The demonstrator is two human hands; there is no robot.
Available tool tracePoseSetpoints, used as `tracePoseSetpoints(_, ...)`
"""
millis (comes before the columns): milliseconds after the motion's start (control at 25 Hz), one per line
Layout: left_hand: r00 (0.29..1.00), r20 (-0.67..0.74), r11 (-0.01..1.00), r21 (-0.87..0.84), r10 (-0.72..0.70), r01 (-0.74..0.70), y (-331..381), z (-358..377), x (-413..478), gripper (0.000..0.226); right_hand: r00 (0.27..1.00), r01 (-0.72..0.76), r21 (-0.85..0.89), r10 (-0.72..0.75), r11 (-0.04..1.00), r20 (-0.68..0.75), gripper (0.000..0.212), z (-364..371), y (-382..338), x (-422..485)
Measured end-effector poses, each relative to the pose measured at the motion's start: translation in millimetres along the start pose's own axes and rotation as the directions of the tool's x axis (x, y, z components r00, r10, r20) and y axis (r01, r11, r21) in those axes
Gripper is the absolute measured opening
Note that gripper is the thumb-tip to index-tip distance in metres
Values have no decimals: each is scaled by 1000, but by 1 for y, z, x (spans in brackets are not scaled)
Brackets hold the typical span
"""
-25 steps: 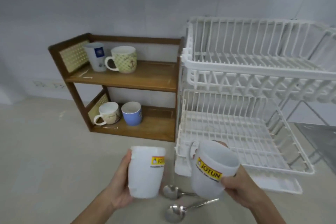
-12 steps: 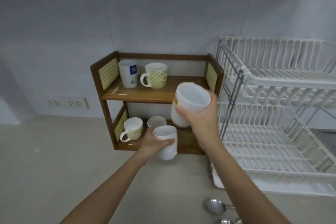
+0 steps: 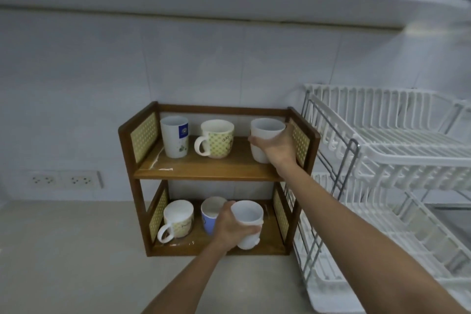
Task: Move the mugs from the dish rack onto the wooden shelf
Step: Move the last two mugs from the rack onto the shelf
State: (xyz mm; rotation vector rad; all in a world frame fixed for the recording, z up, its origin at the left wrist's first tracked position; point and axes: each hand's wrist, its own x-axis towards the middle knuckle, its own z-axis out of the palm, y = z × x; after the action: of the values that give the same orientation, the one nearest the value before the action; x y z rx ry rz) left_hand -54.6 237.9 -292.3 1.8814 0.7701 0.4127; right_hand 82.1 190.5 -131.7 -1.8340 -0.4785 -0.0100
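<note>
Your right fingers (image 3: 257, 141) are wrapped round the side of a plain white mug (image 3: 265, 132), thumb on the near face, the rest curling behind it out of sight. That right hand (image 3: 276, 146) has the mug upright on the top board of the wooden shelf (image 3: 204, 172), and its base looks down on the wood or a hair above it; I can't tell which from here. Just past your knuckles is the shelf's right side panel, very close. To the other side of your fingers the board is bare, then comes the green-patterned mug (image 3: 216, 139), and beyond that the tall white cup (image 3: 175, 136).

Down below, your left hand (image 3: 230, 227) clamps a second white mug (image 3: 247, 223) from its left flank, fingers tight round the body. This one is upright too, mouth open to you, sitting at the front lip of the lower board. Its bottom seems to hang at the edge rather than rest fully inside, so I'd say it still wants a push straight back, away from you. Right behind your fingers is the blue mug (image 3: 210, 213), nearly touching them, with the cream mug (image 3: 177, 219) further left.

Off to the right of both hands, the dish rack (image 3: 397, 150) shows no mugs on either tier.
</note>
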Motion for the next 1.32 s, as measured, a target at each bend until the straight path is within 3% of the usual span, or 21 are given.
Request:
tracePoseSetpoints(80, 999, -36, 1000, -8, 23, -24, -1, 4, 8, 84, 992, 120, 5, -119, 993, -42, 94, -5, -1, -9)
tracePoseSetpoints(200, 997, -77, 999, -26, 18, -20, -1, 12, 20, 90, 886, 446, 56, -432, 893, -166, 73, -13, 43, -76)
tracePoseSetpoints(280, 997, -75, 1000, -6, 17, -17, -2, 19, 30, 90, 877, 471, -107, -478, 876, -56, 56, -19, 108, -137)
tracePoseSetpoints(320, 997, -71, 1000, 8, 27, -27, -3, 23, 35, 88, 909, 415, -225, -409, 881, 77, 52, -21, 139, -160)
tracePoseSetpoints(360, 997, -64, 999, 13, 36, -35, -5, 28, 39, 85, 929, 341, -367, -251, 865, 272, 50, -24, 165, -175)
tracePoseSetpoints(400, 997, -63, 999, 13, 40, -40, -5, 32, 42, 82, 891, 288, -529, -22, 798, 453, 53, -23, 188, -185)
tracePoseSetpoints(440, 997, -67, 999, 7, 35, -35, -6, 37, 43, 81, 818, 264, -670, 208, 694, 537, 58, -21, 207, -189)
tracePoseSetpoints(480, 997, -75, 1000, -3, 19, -20, -8, 43, 45, 82, 744, 271, -757, 370, 594, 557, 64, -19, 219, -192)
tracePoseSetpoints(520, 996, -84, 1000, -14, 5, -6, -10, 48, 46, 82, 709, 281, -795, 441, 538, 550, 70, -15, 224, -192)
tracePoseSetpoints(840, 998, -67, 1000, 12, -13, 13, -14, 66, 51, 90, 738, 358, -818, 400, 451, 544, 88, -5, 240, -199)
tracePoseSetpoints(1040, 984, 175, 971, 237, -15, -27, -10, 42, 31, 107, 771, 346, -827, 368, 443, 520, 87, -5, 240, -205)
tracePoseSetpoints(1200, 836, 548, 902, 354, 14, -248, 27, -36, 5, 59, 727, 290, -822, 446, 490, 522, 86, -8, 226, -201)
tracePoseSetpoints(1240, 814, 580, 896, 365, -7, -253, 44, -62, 0, 51, 697, 260, -808, 477, 530, 536, 85, -8, 214, -194)
tracePoseSetpoints(1320, 860, 509, 908, 341, 42, -246, 82, -113, -7, 30, 688, 246, -709, 396, 661, 609, 67, -6, 173, -175)
